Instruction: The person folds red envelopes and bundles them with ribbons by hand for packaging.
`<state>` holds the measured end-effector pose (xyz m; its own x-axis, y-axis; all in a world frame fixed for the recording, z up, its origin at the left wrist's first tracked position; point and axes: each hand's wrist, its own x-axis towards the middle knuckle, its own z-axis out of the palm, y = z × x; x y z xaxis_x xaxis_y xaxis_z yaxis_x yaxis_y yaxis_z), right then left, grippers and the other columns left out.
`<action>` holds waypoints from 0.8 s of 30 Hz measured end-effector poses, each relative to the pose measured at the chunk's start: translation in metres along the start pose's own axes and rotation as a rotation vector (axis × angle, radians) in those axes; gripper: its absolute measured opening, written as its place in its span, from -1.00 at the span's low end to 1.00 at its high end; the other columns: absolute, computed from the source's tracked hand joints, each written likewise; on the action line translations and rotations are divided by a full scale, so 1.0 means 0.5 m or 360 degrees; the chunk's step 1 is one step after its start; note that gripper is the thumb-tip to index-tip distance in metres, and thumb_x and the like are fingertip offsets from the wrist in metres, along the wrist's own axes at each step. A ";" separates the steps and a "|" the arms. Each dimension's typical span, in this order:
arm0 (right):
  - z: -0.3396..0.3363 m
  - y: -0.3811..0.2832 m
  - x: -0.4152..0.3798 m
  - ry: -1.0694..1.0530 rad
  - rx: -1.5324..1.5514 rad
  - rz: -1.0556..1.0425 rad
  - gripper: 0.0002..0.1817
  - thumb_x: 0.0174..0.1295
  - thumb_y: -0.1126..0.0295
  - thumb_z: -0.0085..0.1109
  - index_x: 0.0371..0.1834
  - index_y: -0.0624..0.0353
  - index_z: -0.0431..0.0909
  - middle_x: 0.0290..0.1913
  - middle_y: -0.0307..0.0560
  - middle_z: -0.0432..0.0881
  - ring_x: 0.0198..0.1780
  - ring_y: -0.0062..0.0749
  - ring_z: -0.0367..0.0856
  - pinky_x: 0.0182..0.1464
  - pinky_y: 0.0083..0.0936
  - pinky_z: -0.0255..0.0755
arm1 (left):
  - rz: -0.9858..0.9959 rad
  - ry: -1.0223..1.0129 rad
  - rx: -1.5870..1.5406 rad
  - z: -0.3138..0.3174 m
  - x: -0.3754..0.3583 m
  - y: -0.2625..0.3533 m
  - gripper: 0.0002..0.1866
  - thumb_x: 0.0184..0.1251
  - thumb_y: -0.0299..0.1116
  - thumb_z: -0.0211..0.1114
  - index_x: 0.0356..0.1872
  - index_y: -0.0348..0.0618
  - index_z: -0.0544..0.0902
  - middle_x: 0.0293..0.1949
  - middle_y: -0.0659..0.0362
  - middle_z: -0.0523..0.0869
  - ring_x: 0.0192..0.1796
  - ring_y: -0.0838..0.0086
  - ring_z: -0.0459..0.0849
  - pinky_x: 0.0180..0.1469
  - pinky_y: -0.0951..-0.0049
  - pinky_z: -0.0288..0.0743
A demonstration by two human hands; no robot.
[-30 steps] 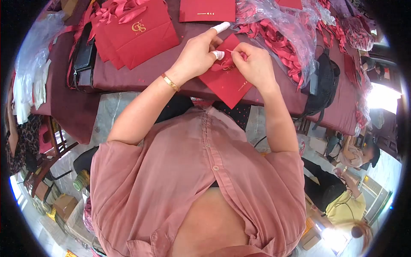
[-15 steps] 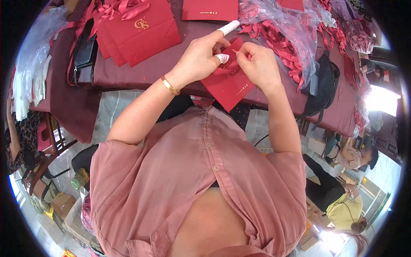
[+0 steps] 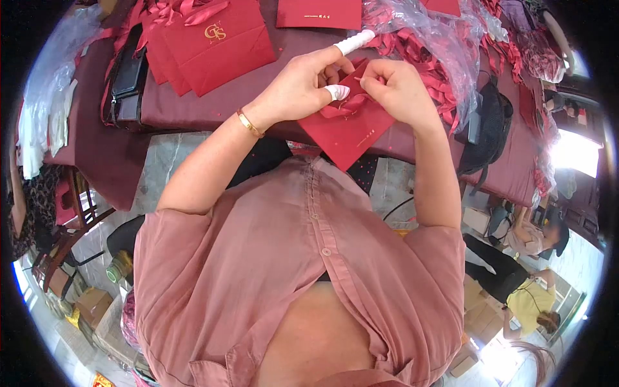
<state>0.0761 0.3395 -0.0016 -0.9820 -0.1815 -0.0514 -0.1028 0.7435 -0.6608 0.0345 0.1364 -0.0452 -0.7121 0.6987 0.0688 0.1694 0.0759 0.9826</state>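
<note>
Dark maroon cloth covers the table [image 3: 213, 106] across the top of the frame, and against its near edge I hold one flat red paper bag [image 3: 351, 129], just above the middle of the picture. My left hand [image 3: 300, 84] is curled around the bag's upper left edge, thumb pressing its face, while the forefinger sticks out straight toward the top of the frame; I count two white finger cots, one on that forefinger [image 3: 353, 42] and one on the thumb [image 3: 336, 92]. My right hand [image 3: 400, 90] is closed in a pinch on a thin red ribbon [image 3: 348, 106] at the bag's mouth. Compared with a second ago, both hands have drifted a little higher and to the right, the bag has tilted further so its lower corner now hangs off the table edge, and the forefinger reaches nearer the plastic. At the upper left lies a stack of red bags [image 3: 216, 48] with a gold logo, at least two, and one more flat bag [image 3: 319, 13] sits at the top centre. One clear plastic sack of ribbons [image 3: 425, 45] fills the upper right. A gold bangle [image 3: 248, 124] circles my left wrist.
</note>
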 end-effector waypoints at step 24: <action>0.015 0.051 -0.010 0.1275 0.0511 0.0271 -0.46 0.24 0.19 0.30 0.16 0.35 0.46 0.04 0.06 0.57 0.06 -0.29 0.55 0.14 -0.40 0.42 | 0.0082 0.0660 -0.0584 -0.019 0.003 0.015 -0.21 0.19 -0.69 0.27 0.48 -0.03 0.26 0.06 0.10 0.55 -0.05 0.58 0.57 0.03 0.56 0.53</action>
<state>0.0795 0.3547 -0.0239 -0.8082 0.5110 0.2928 -0.0138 0.4807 -0.8768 0.0283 0.1312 -0.0362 -0.9303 0.3505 0.1079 0.0157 -0.2557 0.9666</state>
